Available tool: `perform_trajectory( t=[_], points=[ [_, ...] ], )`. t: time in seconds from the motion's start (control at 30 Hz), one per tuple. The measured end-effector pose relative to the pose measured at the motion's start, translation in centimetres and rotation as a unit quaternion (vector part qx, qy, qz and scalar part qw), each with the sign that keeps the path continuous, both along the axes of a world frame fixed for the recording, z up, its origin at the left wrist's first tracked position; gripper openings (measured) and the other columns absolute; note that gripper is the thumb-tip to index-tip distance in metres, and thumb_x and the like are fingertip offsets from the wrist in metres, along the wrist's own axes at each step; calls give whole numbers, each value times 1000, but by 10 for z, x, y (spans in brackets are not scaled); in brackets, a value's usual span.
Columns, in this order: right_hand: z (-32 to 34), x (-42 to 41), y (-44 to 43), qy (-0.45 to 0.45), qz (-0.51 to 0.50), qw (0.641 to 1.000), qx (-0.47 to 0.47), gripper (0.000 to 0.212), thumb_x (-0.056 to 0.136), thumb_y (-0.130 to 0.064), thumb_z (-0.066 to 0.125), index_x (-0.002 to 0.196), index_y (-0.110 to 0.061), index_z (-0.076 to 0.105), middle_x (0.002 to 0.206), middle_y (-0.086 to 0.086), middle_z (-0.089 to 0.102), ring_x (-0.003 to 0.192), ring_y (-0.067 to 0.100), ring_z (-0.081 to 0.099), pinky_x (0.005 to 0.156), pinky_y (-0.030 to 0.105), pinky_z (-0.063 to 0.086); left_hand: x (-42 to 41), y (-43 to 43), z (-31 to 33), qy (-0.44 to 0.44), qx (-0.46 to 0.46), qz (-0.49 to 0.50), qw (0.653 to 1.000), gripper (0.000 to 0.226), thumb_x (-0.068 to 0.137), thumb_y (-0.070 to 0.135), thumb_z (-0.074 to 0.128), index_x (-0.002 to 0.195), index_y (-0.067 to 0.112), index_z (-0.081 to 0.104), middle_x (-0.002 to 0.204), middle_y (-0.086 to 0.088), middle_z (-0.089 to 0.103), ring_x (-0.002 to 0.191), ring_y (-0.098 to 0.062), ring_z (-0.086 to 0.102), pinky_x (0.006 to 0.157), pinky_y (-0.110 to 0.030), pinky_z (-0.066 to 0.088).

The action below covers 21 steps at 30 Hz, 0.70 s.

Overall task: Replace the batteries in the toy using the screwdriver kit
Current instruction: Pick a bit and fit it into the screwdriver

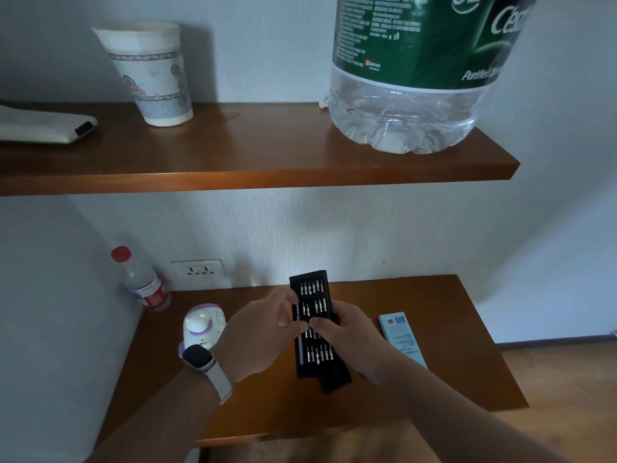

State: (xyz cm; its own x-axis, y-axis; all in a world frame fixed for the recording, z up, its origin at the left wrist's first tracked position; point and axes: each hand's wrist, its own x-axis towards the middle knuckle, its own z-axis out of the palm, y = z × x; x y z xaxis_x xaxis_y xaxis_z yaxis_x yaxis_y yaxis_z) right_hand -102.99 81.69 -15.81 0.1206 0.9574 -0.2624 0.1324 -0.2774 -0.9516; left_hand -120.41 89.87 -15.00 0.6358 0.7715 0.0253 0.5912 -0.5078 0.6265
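The black screwdriver kit tray (312,297), with rows of silver bits, is held above the lower wooden table (434,345). My right hand (350,342) grips the tray from its right side. My left hand (263,332), wearing a watch, has its fingertips at the tray's left edge, pinching the grey screwdriver handle (300,349) that lies in its slot. The kit's black sleeve (337,379) sticks out under the tray. A white and purple toy (202,325) stands on the table to the left of my hands.
A light blue box (402,339) lies on the table to the right. A small water bottle (143,285) with a red cap stands by the wall socket (200,270). The upper shelf (267,168) carries a paper cup (153,75) and a big water jug (410,75).
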Motion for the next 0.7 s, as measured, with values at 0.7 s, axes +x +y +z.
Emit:
perform_trajectory(
  t=[0.7],
  points=[
    [-25, -10, 7, 54, -24, 996, -74, 10, 95, -26, 63, 102, -22, 69, 87, -4, 77, 79, 14, 75, 60, 18, 56, -15, -19, -11, -264, -203, 202, 921, 19, 86, 17, 74, 98, 28, 65, 86, 9, 74, 74, -9, 70, 65, -26, 56]
  ],
)
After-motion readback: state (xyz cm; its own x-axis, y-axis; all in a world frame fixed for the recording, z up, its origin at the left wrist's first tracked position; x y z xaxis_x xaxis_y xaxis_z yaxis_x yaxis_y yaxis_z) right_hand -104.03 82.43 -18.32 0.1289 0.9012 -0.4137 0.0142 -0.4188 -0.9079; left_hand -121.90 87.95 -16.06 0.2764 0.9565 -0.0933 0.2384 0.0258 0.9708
